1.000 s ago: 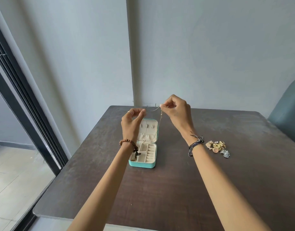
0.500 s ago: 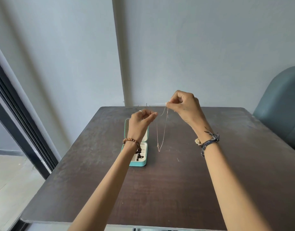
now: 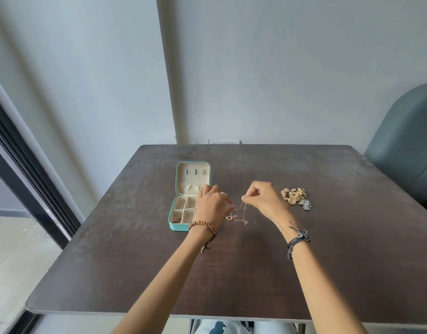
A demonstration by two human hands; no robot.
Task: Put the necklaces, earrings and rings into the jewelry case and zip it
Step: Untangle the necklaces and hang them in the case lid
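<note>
The right hand (image 3: 264, 201) is raised a little above the dark table (image 3: 231, 273), its fingers (image 3: 246, 197) curled together and pinching the upper end of a thin gold necklace (image 3: 241, 216). From that pinch the chain drops straight down, and its lower part lies in a loose heap on the table just below and slightly left of those fingers, with a small ring-shaped pendant at the heap's left end.

The left hand (image 3: 213, 206) is just left of the chain, back of the hand up, its fingers bent toward the necklace. Whether they actually hold the chain cannot be told, since the fingertips are hidden behind the hand. A ring shows on one finger, a brown bead bracelet (image 3: 202, 225) circles the left wrist, and a dark cord bracelet (image 3: 298, 238) circles the right.

Immediately left of the left hand's fingers, partly covered by the hand, lies the teal jewelry case (image 3: 181, 201), open flat with its lid toward the far edge. Its cream lining shows divided compartments in the near half and a gathered pocket in the lid.

To the right of the right hand's fingers, near but apart from them, sits a pile of gold and silver jewelry (image 3: 295, 197). A grey-blue chair (image 3: 405, 145) stands at the table's far right.
</note>
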